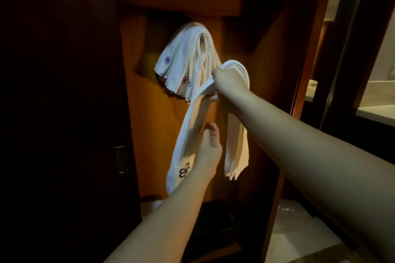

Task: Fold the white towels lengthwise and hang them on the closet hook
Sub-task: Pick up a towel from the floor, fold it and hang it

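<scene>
Your right hand grips the folded towel at its bend, just right of the hung towels. Your left hand lies open against its left strand.

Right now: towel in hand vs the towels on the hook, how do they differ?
The held towel is draped over the right hand, below and right of the hook; the hung towels are bunched over that hook.
The held towel hangs as one long narrow strip, steadied by the left hand; the hung towels form a thick fan of layers.
Both are white with embroidered logos.
</scene>
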Tool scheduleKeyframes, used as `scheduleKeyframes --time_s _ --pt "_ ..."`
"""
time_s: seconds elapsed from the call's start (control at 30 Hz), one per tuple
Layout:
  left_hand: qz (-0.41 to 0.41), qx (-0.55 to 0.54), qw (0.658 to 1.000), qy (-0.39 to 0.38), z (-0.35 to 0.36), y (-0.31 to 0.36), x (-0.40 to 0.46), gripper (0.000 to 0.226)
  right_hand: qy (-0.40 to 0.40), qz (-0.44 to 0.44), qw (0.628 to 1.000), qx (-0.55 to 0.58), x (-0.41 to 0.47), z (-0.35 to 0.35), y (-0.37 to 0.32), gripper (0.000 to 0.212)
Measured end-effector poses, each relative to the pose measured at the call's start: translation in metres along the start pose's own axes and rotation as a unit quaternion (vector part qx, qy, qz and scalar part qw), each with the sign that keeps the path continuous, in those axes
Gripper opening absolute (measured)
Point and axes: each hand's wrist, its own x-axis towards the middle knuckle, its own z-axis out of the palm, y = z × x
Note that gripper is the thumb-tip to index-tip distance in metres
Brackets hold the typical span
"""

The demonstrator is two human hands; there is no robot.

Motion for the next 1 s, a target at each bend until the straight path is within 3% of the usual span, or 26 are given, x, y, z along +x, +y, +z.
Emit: scheduleKeyframes --time_s 0.07,0.13,0.2,0.3,0.4,0.47,0.53,0.9,1.0 --pt "0.026 -0.003 0.999 0.02 -0.009 0.002 0.014 0.116 0.003 0.003 1.0 0.016 0.006 -0.003 0.003 0.021" --pt "0.027 0.009 0.999 0.036 -0.017 -0.001 0.037 0.142 0.008 0.003 1.0 0.017 0.014 -0.006 0.011 0.022" --pt "0.0 -0.08 0.996 0.048 -0.022 -0.001 0.05 0.152 0.006 -0.01 1.0 0.009 0.026 -0.011 0.024 0.025" --pt "-0.02 -0.166 0.98 0.107 -0.017 0.01 0.067 0.094 0.002 -0.036 0.998 -0.053 0.052 -0.021 0.049 0.023" --pt "-0.002 -0.325 0.931 0.168 -0.01 0.013 0.09 0.051 -0.017 -0.029 0.995 -0.094 0.083 -0.026 0.077 0.032" --pt "-0.004 -0.354 0.905 0.234 -0.011 0.021 0.11 0.03 -0.025 -0.021 0.994 -0.101 0.109 -0.029 0.092 0.038" --pt "0.008 -0.351 0.905 0.241 -0.013 0.034 0.137 0.013 -0.015 -0.014 0.997 -0.079 0.135 -0.031 0.105 0.04" --pt "0.132 -0.268 0.914 0.273 -0.02 0.096 0.245 0.007 -0.034 0.024 0.987 0.154 0.27 -0.04 0.13 0.032" --pt "0.153 -0.213 0.933 0.248 -0.034 0.116 0.267 0.036 -0.059 0.001 0.987 0.152 0.3 -0.04 0.118 0.037"
